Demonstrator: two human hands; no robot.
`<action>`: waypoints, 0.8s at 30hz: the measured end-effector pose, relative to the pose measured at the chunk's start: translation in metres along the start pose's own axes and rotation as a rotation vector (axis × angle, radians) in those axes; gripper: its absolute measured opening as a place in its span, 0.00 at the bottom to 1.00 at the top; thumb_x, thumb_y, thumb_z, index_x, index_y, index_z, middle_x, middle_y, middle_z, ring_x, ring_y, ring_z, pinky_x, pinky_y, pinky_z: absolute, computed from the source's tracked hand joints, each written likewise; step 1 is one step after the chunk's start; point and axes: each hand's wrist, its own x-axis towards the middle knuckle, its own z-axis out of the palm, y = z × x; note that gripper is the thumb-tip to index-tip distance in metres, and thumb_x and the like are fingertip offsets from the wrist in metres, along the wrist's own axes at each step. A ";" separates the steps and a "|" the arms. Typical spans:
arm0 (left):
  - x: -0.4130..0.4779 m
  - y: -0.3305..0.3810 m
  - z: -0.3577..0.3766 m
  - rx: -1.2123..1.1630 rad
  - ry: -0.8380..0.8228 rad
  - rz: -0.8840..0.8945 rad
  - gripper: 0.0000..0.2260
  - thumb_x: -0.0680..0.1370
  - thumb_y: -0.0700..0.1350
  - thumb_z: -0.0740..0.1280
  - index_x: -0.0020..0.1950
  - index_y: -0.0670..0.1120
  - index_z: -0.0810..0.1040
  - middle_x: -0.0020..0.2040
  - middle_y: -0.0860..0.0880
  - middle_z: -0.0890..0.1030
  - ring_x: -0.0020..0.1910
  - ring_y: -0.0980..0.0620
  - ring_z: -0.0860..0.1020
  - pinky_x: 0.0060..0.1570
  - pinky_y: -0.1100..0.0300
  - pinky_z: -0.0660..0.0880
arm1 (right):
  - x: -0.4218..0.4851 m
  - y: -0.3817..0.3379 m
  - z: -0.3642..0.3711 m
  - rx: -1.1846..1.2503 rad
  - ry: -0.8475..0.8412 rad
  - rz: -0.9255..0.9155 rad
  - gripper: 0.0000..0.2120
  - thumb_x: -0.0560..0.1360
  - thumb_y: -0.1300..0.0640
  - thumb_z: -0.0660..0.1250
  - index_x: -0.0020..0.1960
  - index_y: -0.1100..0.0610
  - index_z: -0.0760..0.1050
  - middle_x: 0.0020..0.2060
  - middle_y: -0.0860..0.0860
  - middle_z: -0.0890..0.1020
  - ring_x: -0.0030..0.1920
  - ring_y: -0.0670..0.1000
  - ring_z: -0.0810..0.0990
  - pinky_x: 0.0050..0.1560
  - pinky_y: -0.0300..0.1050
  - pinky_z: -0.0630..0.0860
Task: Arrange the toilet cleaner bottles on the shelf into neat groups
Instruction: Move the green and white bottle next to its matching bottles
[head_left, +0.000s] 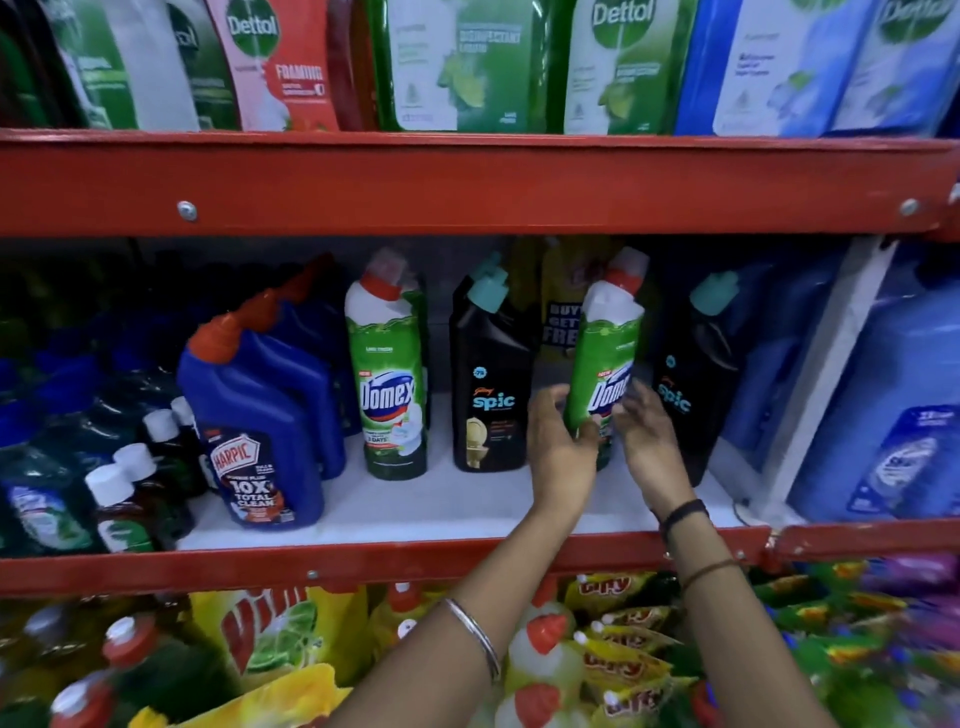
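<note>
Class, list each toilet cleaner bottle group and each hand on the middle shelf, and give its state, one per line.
Held Domex bottle: tilted, gripped low by both hands.
Other Domex bottle: upright, untouched.
Left Spic bottle: upright, capped.
Right Spic bottle: upright, behind the right hand.
Harpic bottles: upright, in a row.
Left hand: closed on the held bottle.
Right hand: touching the held bottle.

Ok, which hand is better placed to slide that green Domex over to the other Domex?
Probably the left hand. It cups the held Domex bottle on the side facing the other Domex; the right hand only touches its far side.
</note>
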 end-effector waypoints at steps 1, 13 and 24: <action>0.000 0.000 0.002 0.000 0.011 0.007 0.16 0.71 0.36 0.68 0.54 0.49 0.71 0.54 0.45 0.78 0.53 0.46 0.79 0.53 0.45 0.78 | -0.001 -0.003 -0.001 -0.001 0.006 -0.013 0.20 0.77 0.69 0.58 0.68 0.62 0.65 0.52 0.48 0.78 0.54 0.48 0.77 0.49 0.32 0.74; -0.023 0.022 -0.052 -0.072 -0.037 0.087 0.19 0.75 0.37 0.68 0.65 0.50 0.75 0.58 0.51 0.82 0.55 0.60 0.80 0.56 0.61 0.78 | -0.064 -0.033 0.008 -0.066 0.133 -0.146 0.15 0.70 0.58 0.72 0.56 0.51 0.75 0.46 0.45 0.82 0.46 0.41 0.80 0.46 0.36 0.77; -0.039 0.011 -0.162 0.053 0.058 0.173 0.27 0.76 0.34 0.64 0.70 0.56 0.68 0.68 0.51 0.76 0.65 0.54 0.75 0.64 0.49 0.75 | -0.102 -0.060 0.101 -0.033 0.021 -0.162 0.16 0.69 0.58 0.73 0.56 0.53 0.76 0.43 0.42 0.82 0.40 0.35 0.80 0.40 0.28 0.75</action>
